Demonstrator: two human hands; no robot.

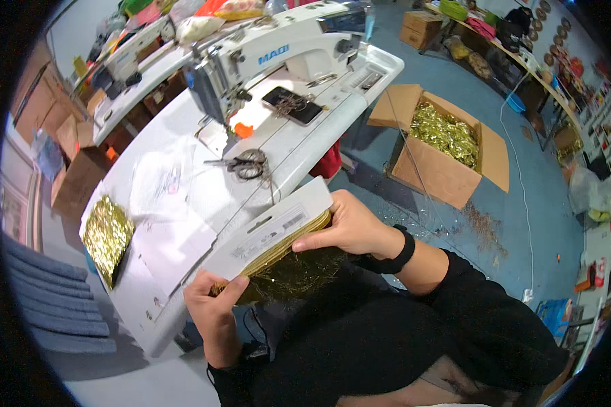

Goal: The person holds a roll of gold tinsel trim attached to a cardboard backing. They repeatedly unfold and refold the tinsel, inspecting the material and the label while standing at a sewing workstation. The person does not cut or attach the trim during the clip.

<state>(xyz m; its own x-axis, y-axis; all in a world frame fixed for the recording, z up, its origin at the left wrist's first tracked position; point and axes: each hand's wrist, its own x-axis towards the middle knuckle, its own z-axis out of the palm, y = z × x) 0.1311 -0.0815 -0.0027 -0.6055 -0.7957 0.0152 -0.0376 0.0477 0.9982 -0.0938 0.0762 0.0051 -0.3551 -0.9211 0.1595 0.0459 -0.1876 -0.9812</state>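
Observation:
A white printed header card with a hang slot lies along the folded top edge of gold tinsel fringe, which hangs down in front of my body. My left hand pinches the lower left end, thumb on top. At the upper right end, my right hand grips card and folded band together, its thumb across the band. Black-handled scissors lie on the white sewing table beyond the card, near loose threads. A gold foil bundle rests at the table's left end.
An industrial sewing machine stands across the table, beside a phone with tangled thread on it. White paper and plastic lie at the left. An open cardboard box of gold tinsel sits on the floor at right, with a cable beyond.

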